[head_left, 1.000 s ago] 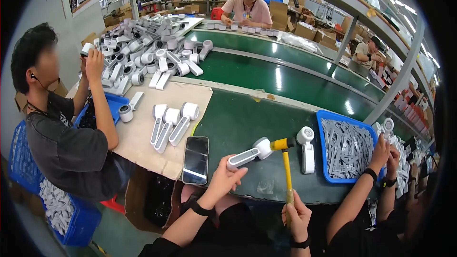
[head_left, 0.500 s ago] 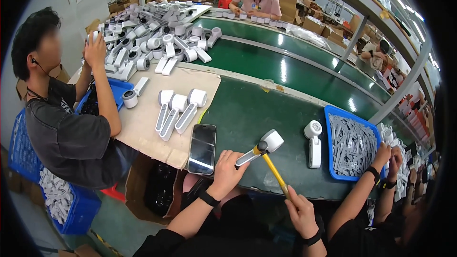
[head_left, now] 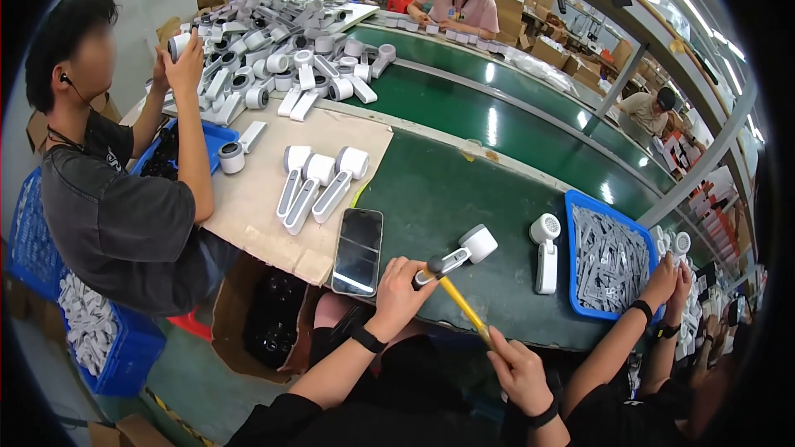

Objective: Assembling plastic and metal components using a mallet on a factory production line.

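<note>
My left hand (head_left: 401, 291) is closed around the handle end of a white and grey handheld device (head_left: 478, 243), whose round head lies on the green table. In my right hand (head_left: 523, 371) is a hammer with a yellow handle (head_left: 466, 306). Its dark head (head_left: 435, 265) is over the device's handle, right beside my left fingers; whether it touches cannot be made out. Just left of my left hand lies a dark-screened phone (head_left: 358, 252). A similar white device (head_left: 545, 252) stands apart, near the blue tray (head_left: 571, 281) of grey strips.
Three white devices (head_left: 319, 182) lie on the cardboard sheet (head_left: 240, 219), with a large heap (head_left: 281, 58) behind them. At left a co-worker (head_left: 116, 190) holds up a white piece. Another person's hands (head_left: 669, 285) work beside the tray. Below the table's edge is a cardboard box (head_left: 228, 314).
The hammer head has shifted from near the device's round head toward my left fingers. The co-worker at left has turned the white piece more into view. The whole view has shifted slightly.
</note>
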`<state>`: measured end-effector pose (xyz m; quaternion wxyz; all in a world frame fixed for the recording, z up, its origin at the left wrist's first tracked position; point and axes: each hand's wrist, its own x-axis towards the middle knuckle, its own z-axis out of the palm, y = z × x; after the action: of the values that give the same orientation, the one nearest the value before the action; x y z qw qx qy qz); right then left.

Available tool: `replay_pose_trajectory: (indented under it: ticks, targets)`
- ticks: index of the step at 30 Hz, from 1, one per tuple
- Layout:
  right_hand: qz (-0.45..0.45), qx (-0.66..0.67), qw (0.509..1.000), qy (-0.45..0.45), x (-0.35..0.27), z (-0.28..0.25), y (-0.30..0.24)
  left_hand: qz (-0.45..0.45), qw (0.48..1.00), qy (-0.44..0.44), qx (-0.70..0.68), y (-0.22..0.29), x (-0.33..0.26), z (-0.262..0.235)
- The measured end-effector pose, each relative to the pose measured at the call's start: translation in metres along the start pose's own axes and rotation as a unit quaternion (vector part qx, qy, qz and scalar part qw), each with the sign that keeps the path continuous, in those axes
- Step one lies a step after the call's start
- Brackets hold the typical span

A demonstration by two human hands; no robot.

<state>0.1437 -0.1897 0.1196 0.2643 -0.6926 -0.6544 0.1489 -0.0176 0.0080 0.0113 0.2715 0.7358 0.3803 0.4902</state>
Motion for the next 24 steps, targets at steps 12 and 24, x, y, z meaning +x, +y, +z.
replay_pose_trajectory:
  ticks: [12, 24]
  targets:
    - [0.015, 0.062, 0.996, 0.057, -0.004, 0.006, 0.004, -0.002, 1.0, -0.006, -0.005, -0.003, 0.002, 0.001]
    - [0.034, -0.014, 0.998, 0.049, 0.009, -0.001, 0.017, -0.001, 1.0, -0.012, 0.01, 0.001, 0.004, 0.0]
